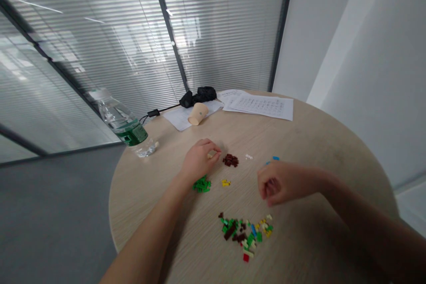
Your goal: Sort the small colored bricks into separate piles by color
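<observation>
My left hand (199,159) is over the table, finger and thumb closed together beside a few cream toy bricks (210,155). Whether it pinches one of them I cannot make out. Just right of those fingertips is a pile of dark brown bricks (230,160). Green bricks (201,184) lie by my left wrist, with a few yellow bricks (226,183) to their right. My right hand (278,182) hovers with curled fingers, their contents hidden. Blue bricks (275,158) sit behind it, partly covered. Nearer to me lies a mixed heap of bricks (248,236).
A few white bricks (249,156) lie between brown and blue. A water bottle (123,122) stands at the round table's (319,142) left edge. At the back are a paper cup (198,114) on its side, a black folded item (203,95) and printed sheets (261,105).
</observation>
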Action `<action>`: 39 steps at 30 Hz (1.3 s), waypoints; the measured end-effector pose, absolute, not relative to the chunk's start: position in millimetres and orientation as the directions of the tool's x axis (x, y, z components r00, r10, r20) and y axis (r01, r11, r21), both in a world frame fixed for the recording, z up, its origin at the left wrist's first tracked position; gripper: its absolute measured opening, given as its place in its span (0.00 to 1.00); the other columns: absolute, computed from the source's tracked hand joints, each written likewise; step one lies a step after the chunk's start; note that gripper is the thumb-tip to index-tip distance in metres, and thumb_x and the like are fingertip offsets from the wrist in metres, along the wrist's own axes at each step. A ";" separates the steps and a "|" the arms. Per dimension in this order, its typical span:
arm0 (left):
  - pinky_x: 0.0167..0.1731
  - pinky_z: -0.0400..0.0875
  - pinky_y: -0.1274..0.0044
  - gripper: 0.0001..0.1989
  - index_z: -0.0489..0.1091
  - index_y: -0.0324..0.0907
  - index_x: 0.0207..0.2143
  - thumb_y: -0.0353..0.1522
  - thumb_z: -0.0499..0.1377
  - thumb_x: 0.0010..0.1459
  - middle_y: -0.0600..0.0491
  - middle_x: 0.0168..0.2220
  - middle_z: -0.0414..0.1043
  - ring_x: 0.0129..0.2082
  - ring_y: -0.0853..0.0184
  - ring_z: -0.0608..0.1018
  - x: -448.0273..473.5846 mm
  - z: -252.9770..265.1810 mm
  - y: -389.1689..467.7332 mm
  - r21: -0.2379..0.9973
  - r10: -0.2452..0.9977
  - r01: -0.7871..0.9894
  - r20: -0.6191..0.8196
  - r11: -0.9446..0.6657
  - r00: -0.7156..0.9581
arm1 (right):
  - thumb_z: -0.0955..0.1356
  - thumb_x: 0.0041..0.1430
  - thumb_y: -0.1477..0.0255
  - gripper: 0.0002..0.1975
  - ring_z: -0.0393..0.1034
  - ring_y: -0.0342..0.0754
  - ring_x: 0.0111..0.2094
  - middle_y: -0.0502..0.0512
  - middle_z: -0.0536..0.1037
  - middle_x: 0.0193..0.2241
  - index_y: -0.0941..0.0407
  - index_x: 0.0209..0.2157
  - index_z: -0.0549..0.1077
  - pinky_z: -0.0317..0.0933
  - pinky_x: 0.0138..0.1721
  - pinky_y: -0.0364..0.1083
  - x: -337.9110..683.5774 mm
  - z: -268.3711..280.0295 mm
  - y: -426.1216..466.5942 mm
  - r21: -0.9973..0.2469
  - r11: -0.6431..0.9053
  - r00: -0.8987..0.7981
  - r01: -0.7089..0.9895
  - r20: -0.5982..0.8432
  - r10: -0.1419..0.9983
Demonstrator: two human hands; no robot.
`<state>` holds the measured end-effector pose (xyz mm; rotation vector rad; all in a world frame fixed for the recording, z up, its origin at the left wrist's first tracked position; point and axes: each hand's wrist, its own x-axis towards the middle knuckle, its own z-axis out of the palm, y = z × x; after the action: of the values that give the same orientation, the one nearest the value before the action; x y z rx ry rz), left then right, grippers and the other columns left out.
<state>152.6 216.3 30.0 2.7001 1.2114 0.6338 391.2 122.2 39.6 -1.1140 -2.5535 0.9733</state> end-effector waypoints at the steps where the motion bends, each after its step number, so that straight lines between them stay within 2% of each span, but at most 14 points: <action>1: 0.41 0.65 0.75 0.07 0.71 0.41 0.32 0.31 0.54 0.55 0.52 0.35 0.70 0.38 0.66 0.71 153.6 31.8 214.6 0.272 0.727 0.677 0.331 -0.684 0.602 | 0.70 0.44 0.74 0.03 0.65 0.40 0.22 0.48 0.72 0.21 0.57 0.25 0.75 0.58 0.23 0.38 387.9 39.1 118.1 -0.672 0.453 -0.709 0.586 -0.154 0.688; 5: 0.40 0.65 0.75 0.06 0.71 0.41 0.31 0.32 0.55 0.56 0.53 0.33 0.72 0.36 0.67 0.72 158.5 37.1 208.4 0.325 0.710 0.631 0.325 -0.704 0.625 | 0.73 0.40 0.74 0.06 0.63 0.38 0.20 0.46 0.71 0.19 0.58 0.25 0.75 0.56 0.21 0.36 380.3 35.4 111.8 -0.705 0.368 -0.700 0.606 -0.252 0.669; 8: 0.36 0.65 0.76 0.07 0.72 0.41 0.31 0.32 0.55 0.56 0.53 0.32 0.72 0.33 0.68 0.72 162.2 40.1 204.7 0.426 0.735 0.604 0.297 -0.674 0.610 | 0.71 0.42 0.77 0.03 0.64 0.38 0.20 0.46 0.70 0.18 0.58 0.24 0.75 0.57 0.22 0.36 379.3 35.3 112.8 -0.686 0.408 -0.716 0.603 -0.239 0.656; 11: 0.31 0.64 0.77 0.09 0.73 0.40 0.31 0.33 0.54 0.56 0.53 0.31 0.73 0.29 0.70 0.71 164.3 44.6 201.0 0.553 0.777 0.577 0.233 -0.601 0.585 | 0.68 0.44 0.80 0.05 0.64 0.39 0.21 0.47 0.71 0.19 0.58 0.24 0.75 0.58 0.24 0.38 379.9 37.2 115.0 -0.641 0.474 -0.729 0.603 -0.201 0.655; 14: 0.28 0.64 0.78 0.11 0.73 0.40 0.30 0.36 0.54 0.56 0.53 0.29 0.73 0.28 0.70 0.70 165.1 49.7 196.2 0.667 0.778 0.533 0.115 -0.521 0.617 | 0.67 0.48 0.78 0.04 0.64 0.40 0.23 0.50 0.72 0.22 0.59 0.26 0.75 0.57 0.26 0.39 380.8 39.6 118.6 -0.588 0.545 -0.705 0.598 -0.063 0.706; 17: 0.31 0.65 0.77 0.12 0.73 0.40 0.29 0.38 0.55 0.55 0.53 0.29 0.74 0.30 0.69 0.72 167.4 51.7 190.1 0.776 0.693 0.431 0.011 -0.461 0.721 | 0.66 0.54 0.73 0.04 0.63 0.40 0.25 0.50 0.71 0.24 0.58 0.29 0.73 0.57 0.28 0.40 380.6 41.6 122.4 -0.518 0.624 -0.624 0.586 0.203 0.755; 20: 0.32 0.65 0.77 0.12 0.73 0.40 0.29 0.38 0.54 0.55 0.53 0.30 0.74 0.31 0.68 0.72 173.4 49.0 183.5 0.843 0.601 0.314 0.013 -0.436 0.799 | 0.64 0.58 0.70 0.06 0.63 0.41 0.27 0.50 0.71 0.25 0.56 0.30 0.72 0.57 0.30 0.40 378.2 41.8 123.9 -0.448 0.673 -0.526 0.588 0.420 0.739; 26: 0.27 0.63 0.79 0.12 0.73 0.37 0.27 0.37 0.56 0.54 0.54 0.24 0.70 0.25 0.71 0.69 183.7 39.3 178.9 0.892 0.602 0.223 0.067 -0.393 0.796 | 0.64 0.59 0.67 0.09 0.64 0.41 0.27 0.50 0.71 0.25 0.56 0.30 0.71 0.57 0.29 0.40 372.3 37.1 123.3 -0.416 0.704 -0.470 0.576 0.535 0.702; 28: 0.27 0.63 0.79 0.12 0.73 0.38 0.28 0.37 0.55 0.54 0.54 0.25 0.71 0.26 0.71 0.69 181.0 40.3 182.1 0.871 0.620 0.269 0.049 -0.410 0.783 | 0.64 0.59 0.67 0.08 0.64 0.41 0.26 0.50 0.71 0.26 0.56 0.32 0.72 0.57 0.29 0.40 373.3 36.8 123.9 -0.417 0.693 -0.445 0.588 0.549 0.707; 30: 0.28 0.63 0.79 0.12 0.73 0.39 0.30 0.37 0.54 0.56 0.53 0.27 0.73 0.27 0.70 0.71 173.6 44.2 188.4 0.790 0.673 0.373 0.067 -0.487 0.736 | 0.63 0.59 0.69 0.07 0.64 0.41 0.25 0.50 0.72 0.26 0.56 0.35 0.72 0.58 0.30 0.41 375.9 37.3 125.1 -0.417 0.663 -0.407 0.622 0.551 0.729; 31: 0.29 0.64 0.79 0.12 0.74 0.40 0.32 0.37 0.54 0.56 0.53 0.29 0.74 0.28 0.70 0.71 168.3 46.7 192.8 0.715 0.712 0.449 0.097 -0.536 0.695 | 0.63 0.59 0.71 0.07 0.64 0.41 0.26 0.51 0.72 0.26 0.56 0.35 0.72 0.58 0.30 0.41 377.4 37.6 125.7 -0.416 0.651 -0.397 0.634 0.548 0.736; 33: 0.30 0.63 0.78 0.10 0.74 0.40 0.31 0.34 0.55 0.56 0.52 0.31 0.74 0.29 0.69 0.72 156.2 50.5 202.8 0.454 0.791 0.660 0.207 -0.599 0.576 | 0.62 0.58 0.75 0.08 0.66 0.42 0.28 0.52 0.73 0.28 0.57 0.34 0.72 0.59 0.32 0.41 379.5 37.8 126.5 -0.419 0.653 -0.409 0.631 0.535 0.739; 35: 0.32 0.63 0.77 0.10 0.75 0.41 0.31 0.33 0.54 0.56 0.50 0.33 0.74 0.31 0.67 0.73 144.5 51.2 213.0 0.240 0.822 0.789 0.241 -0.565 0.515 | 0.61 0.56 0.78 0.09 0.67 0.43 0.31 0.53 0.74 0.31 0.57 0.33 0.72 0.59 0.34 0.42 379.5 36.7 126.5 -0.425 0.682 -0.478 0.595 0.495 0.725; 39: 0.30 0.62 0.78 0.11 0.75 0.44 0.33 0.35 0.53 0.57 0.52 0.36 0.74 0.33 0.66 0.73 132.2 44.0 225.3 0.061 0.861 0.868 0.178 -0.493 0.477 | 0.61 0.53 0.80 0.10 0.67 0.43 0.32 0.53 0.74 0.30 0.58 0.32 0.73 0.59 0.36 0.42 374.4 31.5 124.1 -0.464 0.706 -0.631 0.535 0.336 0.699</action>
<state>132.2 225.3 44.0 2.7314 1.5996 0.2946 374.4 124.1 31.5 -0.9447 -2.4156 0.4409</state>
